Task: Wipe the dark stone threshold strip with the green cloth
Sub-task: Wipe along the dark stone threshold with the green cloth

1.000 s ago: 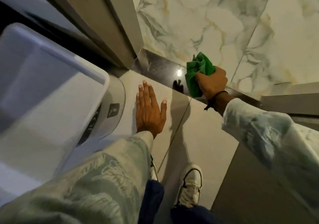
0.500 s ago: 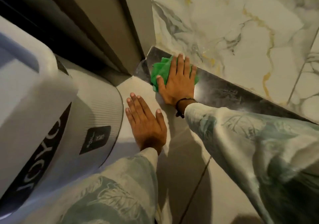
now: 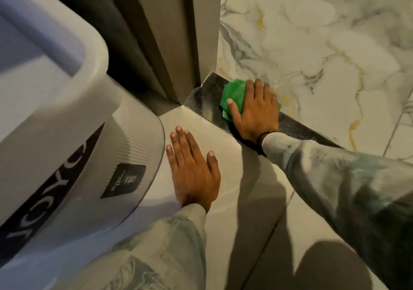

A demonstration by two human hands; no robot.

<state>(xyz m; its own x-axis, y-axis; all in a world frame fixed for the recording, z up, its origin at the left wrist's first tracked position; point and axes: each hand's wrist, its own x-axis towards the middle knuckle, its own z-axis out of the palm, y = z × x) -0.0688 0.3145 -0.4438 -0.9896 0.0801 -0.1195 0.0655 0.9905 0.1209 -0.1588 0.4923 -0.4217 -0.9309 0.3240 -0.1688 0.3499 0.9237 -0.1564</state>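
The dark stone threshold strip (image 3: pixel 207 97) runs diagonally from the door frame's foot down to the right, between beige floor tiles and marble floor. My right hand (image 3: pixel 254 108) lies flat on the green cloth (image 3: pixel 234 95), pressing it onto the strip near its left end; most of the cloth is hidden under the palm. My left hand (image 3: pixel 192 169) rests flat on the beige tile beside the strip, fingers together, holding nothing.
A large white plastic bin (image 3: pixel 67 115) with black lettering stands at the left, close to my left hand. The grey door frame (image 3: pixel 178 32) rises at the strip's left end. White marble floor with gold veins (image 3: pixel 324 43) lies beyond the strip.
My right hand brought the bunched cloth down, flattened onto the strip's left end, then slid slightly right. My head moved closer. The left hand stayed planted on the tile.
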